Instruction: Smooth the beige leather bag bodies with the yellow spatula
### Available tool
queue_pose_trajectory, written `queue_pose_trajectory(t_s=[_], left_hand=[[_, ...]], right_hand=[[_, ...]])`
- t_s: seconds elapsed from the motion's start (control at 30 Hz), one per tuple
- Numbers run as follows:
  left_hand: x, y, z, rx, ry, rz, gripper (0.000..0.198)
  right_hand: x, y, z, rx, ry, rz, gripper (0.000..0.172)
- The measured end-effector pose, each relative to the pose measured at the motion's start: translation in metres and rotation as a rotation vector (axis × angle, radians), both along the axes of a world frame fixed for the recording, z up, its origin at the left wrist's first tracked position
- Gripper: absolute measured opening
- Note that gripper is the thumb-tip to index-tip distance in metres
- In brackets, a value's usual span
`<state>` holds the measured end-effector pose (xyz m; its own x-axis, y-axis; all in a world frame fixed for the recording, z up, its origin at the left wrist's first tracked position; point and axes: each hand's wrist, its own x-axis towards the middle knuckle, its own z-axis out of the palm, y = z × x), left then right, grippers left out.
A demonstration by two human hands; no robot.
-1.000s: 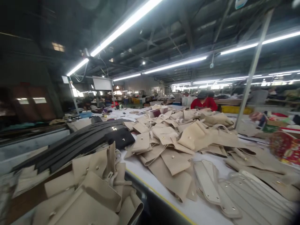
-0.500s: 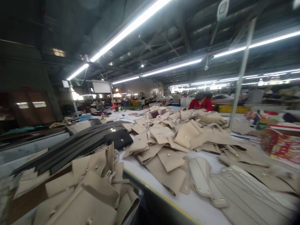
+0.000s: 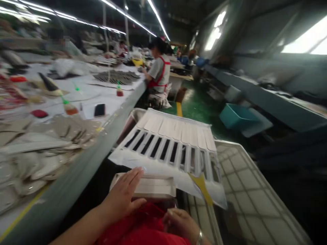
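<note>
My left hand (image 3: 125,192) lies with its fingers stretched out over the left end of a shallow pale box (image 3: 155,186) at my lap. Low in the picture, my right hand (image 3: 182,223) is closed, its fingers curled; whatever may be in them is hidden. Just beyond the box rests a white slotted panel (image 3: 122,157), tilted across a large bin. Several pale strips (image 3: 171,131) lie side by side along its far part, and dark gaps show between the nearer bars. A yellow piece (image 3: 203,189) sits on the panel's near edge.
A long worktable (image 3: 84,173) on the left carries beige pieces (image 3: 33,163), a phone (image 3: 99,110) and a green-capped bottle (image 3: 69,106). A gridded plastic bin (image 3: 236,177) stands at right. Farther off are a seated co-worker (image 3: 159,69) and a teal tub (image 3: 237,117).
My view has swung right and down, away from the pile of beige bag pieces, to the aisle, the slotted panel and my lap. Both my hands have come into view.
</note>
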<state>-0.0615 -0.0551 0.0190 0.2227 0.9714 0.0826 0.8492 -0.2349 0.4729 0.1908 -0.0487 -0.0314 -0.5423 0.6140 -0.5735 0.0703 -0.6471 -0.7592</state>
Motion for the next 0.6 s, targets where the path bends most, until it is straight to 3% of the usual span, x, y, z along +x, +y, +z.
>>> queue_pose_trajectory(t_s=[0.07, 0.13, 0.17, 0.23, 0.3, 0.4, 0.6], left_hand=[[0.024, 0.029, -0.009, -0.139, 0.149, -0.191, 0.083], [0.049, 0.048, -0.014, -0.247, 0.253, -0.275, 0.089], [0.059, 0.055, -0.015, -0.278, 0.284, -0.291, 0.090], [0.072, 0.064, -0.017, -0.301, 0.305, -0.307, 0.092], [0.076, 0.068, -0.020, -0.299, 0.296, -0.320, 0.091], [0.073, 0.068, -0.027, -0.281, 0.278, -0.313, 0.083], [0.071, 0.066, -0.040, -0.244, 0.244, -0.312, 0.075]], right_hand=[[0.048, -0.002, -0.015, -0.011, -0.208, -0.268, 0.049], [0.082, 0.010, -0.030, 0.148, -0.479, -0.427, 0.043], [0.094, 0.021, -0.038, 0.278, -0.616, -0.440, 0.039], [0.113, 0.046, -0.051, 0.543, -0.910, -0.319, 0.031], [0.126, 0.071, -0.062, 0.650, -1.182, -0.173, 0.032], [0.143, 0.099, -0.076, 0.541, -1.390, -0.094, 0.039], [0.152, 0.134, -0.091, 0.321, -1.466, -0.053, 0.050]])
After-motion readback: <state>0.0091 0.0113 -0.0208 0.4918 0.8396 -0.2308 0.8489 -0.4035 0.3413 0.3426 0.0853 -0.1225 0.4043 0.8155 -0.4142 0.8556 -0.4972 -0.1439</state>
